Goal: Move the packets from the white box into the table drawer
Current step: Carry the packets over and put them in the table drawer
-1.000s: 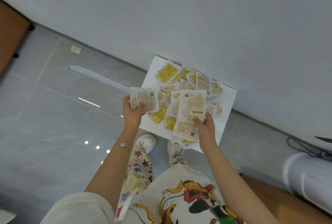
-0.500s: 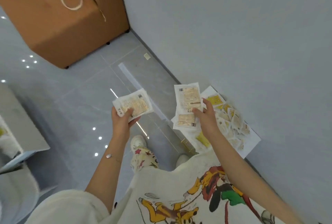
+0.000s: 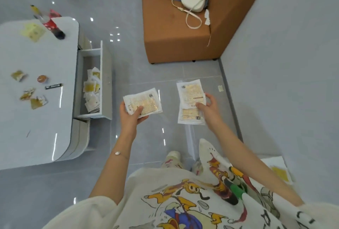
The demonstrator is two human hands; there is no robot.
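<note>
My left hand (image 3: 132, 115) grips a few stacked white packets (image 3: 145, 102) with yellow contents, held flat in front of me. My right hand (image 3: 209, 108) pinches a second bunch of packets (image 3: 191, 94), one hanging below the others. The open table drawer (image 3: 106, 80) lies to the left of my left hand, with several packets (image 3: 92, 91) inside. The white box (image 3: 277, 166) shows only as a corner at the lower right, behind my right arm, with a yellow packet in it.
The white table (image 3: 36, 89) on the left carries torn wrappers, a small orange cup and a dark bar. A brown sofa block (image 3: 179, 26) with a white bag stands ahead. The grey wall (image 3: 293, 63) runs along the right. Grey tiled floor lies between.
I have turned left, away from the white box by the wall, and now face the table and its open drawer. Both hands still hold the same packets.
</note>
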